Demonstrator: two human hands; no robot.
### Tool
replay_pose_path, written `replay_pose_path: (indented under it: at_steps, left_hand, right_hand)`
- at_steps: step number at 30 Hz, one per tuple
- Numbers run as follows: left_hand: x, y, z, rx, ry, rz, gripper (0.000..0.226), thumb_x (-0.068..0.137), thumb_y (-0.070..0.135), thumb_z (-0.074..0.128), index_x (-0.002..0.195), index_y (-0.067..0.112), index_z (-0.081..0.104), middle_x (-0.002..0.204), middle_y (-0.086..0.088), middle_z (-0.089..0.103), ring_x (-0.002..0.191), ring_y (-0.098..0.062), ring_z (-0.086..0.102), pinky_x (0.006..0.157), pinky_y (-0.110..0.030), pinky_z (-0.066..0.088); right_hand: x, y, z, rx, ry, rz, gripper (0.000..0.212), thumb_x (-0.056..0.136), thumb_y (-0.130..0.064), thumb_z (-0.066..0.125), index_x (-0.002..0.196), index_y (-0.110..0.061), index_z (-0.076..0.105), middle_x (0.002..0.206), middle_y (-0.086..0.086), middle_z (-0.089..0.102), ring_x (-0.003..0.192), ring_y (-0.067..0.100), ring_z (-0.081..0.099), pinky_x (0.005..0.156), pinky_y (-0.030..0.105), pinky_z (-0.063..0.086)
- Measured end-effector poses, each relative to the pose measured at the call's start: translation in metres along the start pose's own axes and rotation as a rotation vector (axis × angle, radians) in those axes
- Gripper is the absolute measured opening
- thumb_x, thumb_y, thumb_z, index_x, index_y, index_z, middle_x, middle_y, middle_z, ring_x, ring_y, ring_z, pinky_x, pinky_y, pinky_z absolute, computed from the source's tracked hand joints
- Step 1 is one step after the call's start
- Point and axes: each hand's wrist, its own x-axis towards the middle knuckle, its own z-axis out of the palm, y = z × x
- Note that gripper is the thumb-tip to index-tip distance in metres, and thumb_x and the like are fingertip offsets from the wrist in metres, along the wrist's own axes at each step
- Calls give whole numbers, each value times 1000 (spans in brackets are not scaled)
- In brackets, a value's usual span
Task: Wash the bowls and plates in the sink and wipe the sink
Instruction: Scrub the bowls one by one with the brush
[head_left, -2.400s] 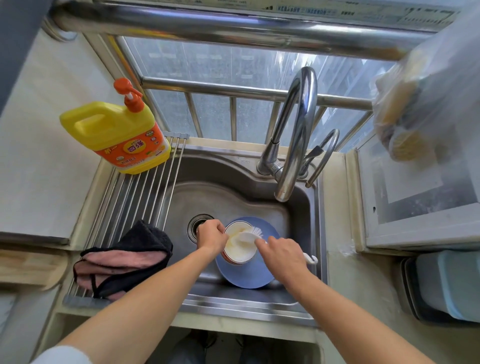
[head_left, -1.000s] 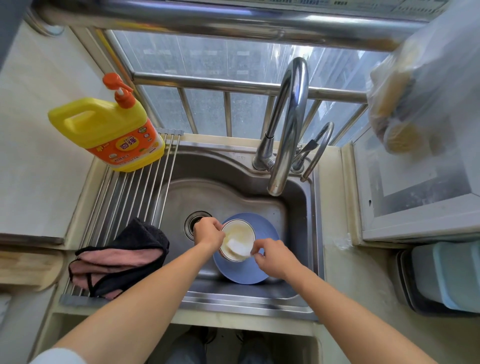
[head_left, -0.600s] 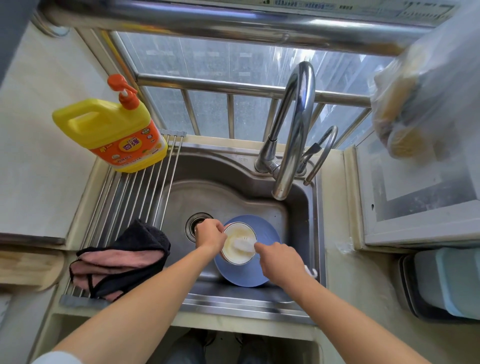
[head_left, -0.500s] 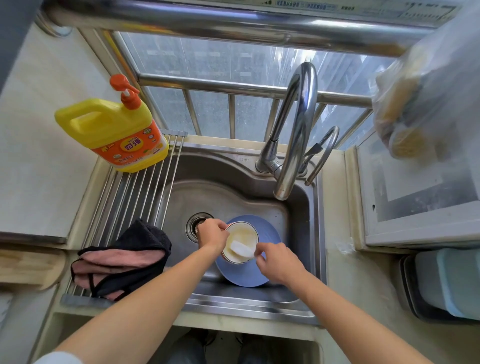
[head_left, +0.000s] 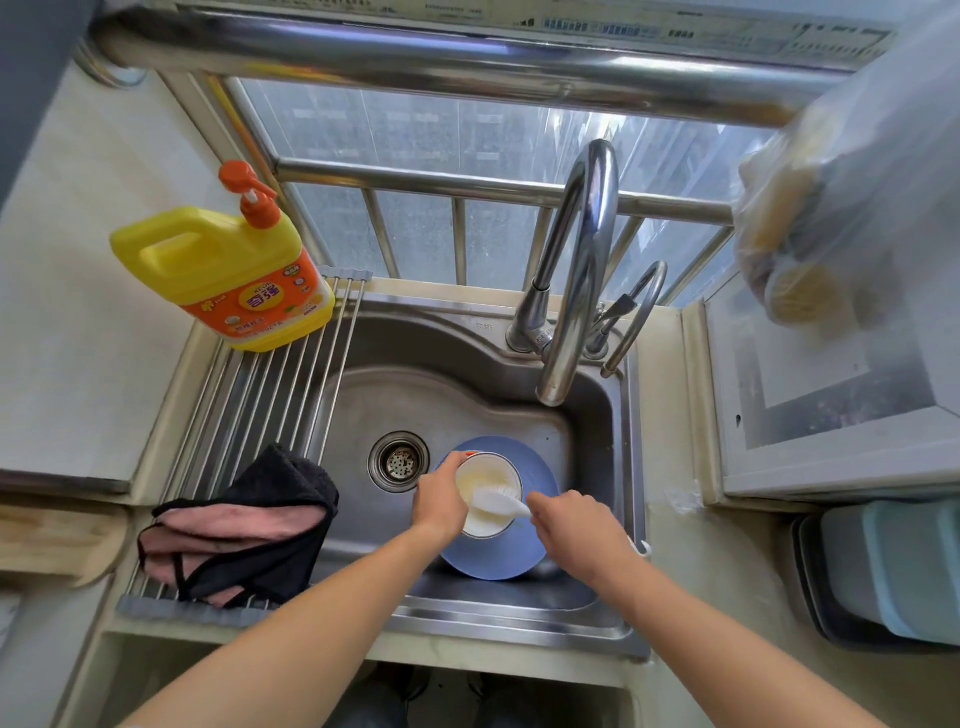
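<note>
Brush (head_left: 497, 503) back inside bowl (head_left: 488, 493), seemingly beside left hand (head_left: 440, 503).

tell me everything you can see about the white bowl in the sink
The white bowl is small and round, ceramic-looking, with an orange-red band showing at its outer rim. It sits over a blue plate in the steel sink. The left hand grips its rim; the right hand works a white brush inside it.
</note>
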Motion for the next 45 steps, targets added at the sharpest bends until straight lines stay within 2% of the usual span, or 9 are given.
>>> replay_pose_path:
  at_steps: [9,15,22,25,28,34,37,41,45]
  left_hand:
    - [10,10,-16,207,-46,-8,63,81,-5,49,125,36,69,112,-6,72,108,-29,65,88,-33,54]
    - [11,9,-19,224,-36,-21,58,82,-9,47,119,26,73,114,-8,72,111,-30,64,88,-32,50]
    - [14,15,-26,203,-82,-34,54,81,-6,51,117,26,76,113,-6,73,110,-29,65,89,-33,54]
    - [13,16,-25,214,-66,-22,57,82,-7,49,120,26,74,115,-8,72,112,-30,64,88,-33,53]
    - [11,15,-24,220,-33,-25,55,82,-9,49,119,22,74,114,-9,72,113,-30,63,87,-30,50]
    - [12,17,-26,227,-61,-6,53,78,-7,50,112,23,77,104,-8,76,105,-28,67,84,-33,54]
    - [14,16,-26,205,-64,-12,56,77,-8,47,111,25,77,103,-6,76,103,-27,67,81,-31,53]
    - [13,13,-22,214,-15,-12,58,77,-9,46,112,25,76,108,-7,75,109,-30,65,86,-32,52]
    - [15,13,-22,202,-56,1,57,77,-8,46,109,28,78,100,-4,76,100,-26,67,82,-33,55]
  right_hand:
    - [13,-3,-21,-327,51,-173,28,75,-16,77,98,-20,61,75,4,63,59,28,65,46,32,33]
    - [14,-13,-2,499,-173,178,15,91,-21,51,78,-25,54,76,0,61,82,33,64,69,36,51]
    - [17,-18,-15,-313,127,-185,34,63,-11,84,89,-18,63,65,5,59,49,28,60,44,30,27]
    - [13,-25,-6,81,-99,59,16,90,-10,50,101,-19,56,92,10,62,83,37,61,62,37,41]
    - [20,-23,-6,467,-192,190,11,89,-17,50,85,-20,59,84,5,63,80,31,60,69,35,51]
    - [20,-21,-15,-346,178,-89,35,57,-21,88,82,-24,64,59,0,59,47,25,61,45,29,23]
    - [17,-26,-6,-26,-35,5,20,87,-11,59,104,-20,58,94,11,66,84,35,65,61,35,37]
    - [25,-18,-10,498,-247,181,10,88,-17,50,83,-20,59,95,10,68,83,32,61,66,34,49]
    - [19,-19,-23,-113,-6,4,23,93,-9,51,110,-24,52,103,9,67,88,35,63,65,37,38]
